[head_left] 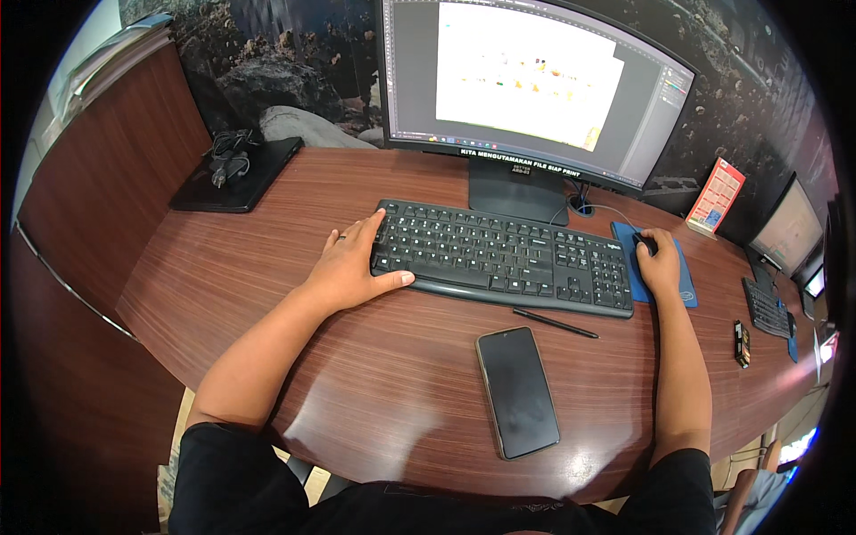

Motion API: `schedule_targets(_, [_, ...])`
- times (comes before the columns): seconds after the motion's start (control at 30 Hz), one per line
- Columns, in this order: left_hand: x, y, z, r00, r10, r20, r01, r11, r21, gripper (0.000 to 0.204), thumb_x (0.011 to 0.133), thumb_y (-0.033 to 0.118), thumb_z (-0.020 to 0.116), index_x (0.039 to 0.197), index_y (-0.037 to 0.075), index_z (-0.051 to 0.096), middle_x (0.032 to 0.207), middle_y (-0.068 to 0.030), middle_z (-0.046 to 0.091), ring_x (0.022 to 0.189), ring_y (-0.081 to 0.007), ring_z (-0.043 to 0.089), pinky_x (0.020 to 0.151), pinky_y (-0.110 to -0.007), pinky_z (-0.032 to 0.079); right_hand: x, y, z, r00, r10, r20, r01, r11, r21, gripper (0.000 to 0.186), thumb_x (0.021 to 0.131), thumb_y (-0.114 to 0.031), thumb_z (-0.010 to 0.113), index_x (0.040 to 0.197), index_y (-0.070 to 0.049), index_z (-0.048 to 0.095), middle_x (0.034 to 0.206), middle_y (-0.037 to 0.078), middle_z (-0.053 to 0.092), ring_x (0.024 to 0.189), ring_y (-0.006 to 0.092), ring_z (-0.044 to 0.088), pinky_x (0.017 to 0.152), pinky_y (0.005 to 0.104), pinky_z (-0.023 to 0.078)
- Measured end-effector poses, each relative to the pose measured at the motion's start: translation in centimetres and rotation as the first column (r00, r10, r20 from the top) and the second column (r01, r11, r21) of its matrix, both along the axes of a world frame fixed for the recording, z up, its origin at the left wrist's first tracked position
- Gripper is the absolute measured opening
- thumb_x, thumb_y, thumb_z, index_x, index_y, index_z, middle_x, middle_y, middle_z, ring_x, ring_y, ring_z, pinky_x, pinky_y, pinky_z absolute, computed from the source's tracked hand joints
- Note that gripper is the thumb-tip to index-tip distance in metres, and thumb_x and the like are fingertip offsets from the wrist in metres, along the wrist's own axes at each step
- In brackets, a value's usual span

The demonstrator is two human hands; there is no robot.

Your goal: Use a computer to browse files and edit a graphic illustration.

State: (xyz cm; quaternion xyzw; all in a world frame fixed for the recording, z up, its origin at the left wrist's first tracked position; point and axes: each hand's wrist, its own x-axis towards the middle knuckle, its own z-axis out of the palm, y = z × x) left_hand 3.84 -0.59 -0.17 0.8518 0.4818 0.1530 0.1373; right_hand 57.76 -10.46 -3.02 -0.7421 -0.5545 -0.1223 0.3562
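Note:
My left hand [350,267] rests at the left end of a black keyboard [499,256], thumb stretched along its front edge and fingers spread near the left keys. A ring shows on one finger. On a blue mouse pad [685,276], my right hand [658,262] is wrapped over a dark computer mouse [640,241], mostly hidden under the fingers. Behind the keyboard stands a large monitor [526,71] showing a white page in a grey program window. A black stylus-like pen [555,323] lies in front of the keyboard, and a smartphone [518,392] with a dark screen lies nearer me.
A closed black laptop [214,198] with a coiled cable and plug [229,159] on it sits at the back left. To the right are a red desk calendar [716,196], a small black-and-gold box [742,344], another keyboard [767,308] and a second monitor [788,225].

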Motion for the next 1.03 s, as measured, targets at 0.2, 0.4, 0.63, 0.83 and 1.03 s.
schedule_targets(0.2, [0.11,0.00,0.22,1.000,0.012,-0.004,-0.012,1.000,-0.006,0.113,0.081,0.059,0.079,0.161,0.002,0.023,0.156,-0.0300,0.040,0.148,-0.0427,0.037,0.124,-0.060,0.019,0.54,0.37,-0.17,1.000,-0.006,0.022,0.006,1.000,-0.006,0.026,0.083,-0.011,0.068,0.107,-0.002,0.070,0.115,0.016,0.067,0.111,0.0346,0.065,0.098,0.0402,0.050])
schedule_targets(0.4, [0.01,-0.10,0.16,1.000,0.006,0.000,-0.006,1.000,-0.007,0.113,0.081,0.059,0.079,0.161,0.002,0.023,0.157,-0.0291,0.040,0.149,-0.0421,0.035,0.124,-0.060,0.018,-0.14,0.24,0.24,1.000,-0.028,-0.003,0.028,0.999,-0.032,0.026,0.084,-0.012,0.067,0.108,-0.004,0.070,0.115,0.014,0.068,0.111,0.0334,0.065,0.098,0.0396,0.050])
schedule_targets(0.63, [0.15,-0.09,0.21,1.000,0.005,0.001,-0.005,1.000,-0.008,0.113,0.081,0.059,0.079,0.161,0.003,0.023,0.157,-0.0295,0.040,0.149,-0.0423,0.035,0.124,-0.060,0.018,0.27,0.19,-0.03,1.000,-0.023,0.007,0.023,0.999,-0.029,0.026,0.083,-0.012,0.067,0.108,-0.004,0.069,0.115,0.014,0.067,0.111,0.0331,0.065,0.098,0.0397,0.050])
schedule_targets(0.83, [-0.29,0.07,-0.12,1.000,0.012,-0.007,-0.011,1.000,0.012,0.115,0.079,0.066,0.076,0.161,0.003,0.024,0.156,-0.0276,0.041,0.148,-0.0410,0.037,0.123,-0.062,0.020,-0.37,0.23,0.14,1.000,-0.018,0.002,0.018,0.998,0.067,0.027,0.083,-0.012,0.067,0.109,-0.004,0.069,0.115,0.015,0.067,0.111,0.0341,0.065,0.097,0.0407,0.051])
schedule_targets(1.03, [0.04,-0.09,0.20,1.000,0.012,0.010,-0.012,1.000,-0.006,0.112,0.081,0.059,0.079,0.161,0.003,0.024,0.158,-0.0287,0.039,0.149,-0.0426,0.035,0.124,-0.060,0.019,-0.10,0.50,0.22,0.998,-0.067,0.000,0.067,0.998,-0.016,0.028,0.085,-0.014,0.069,0.111,-0.004,0.069,0.116,0.016,0.067,0.112,0.0351,0.065,0.098,0.0412,0.051])
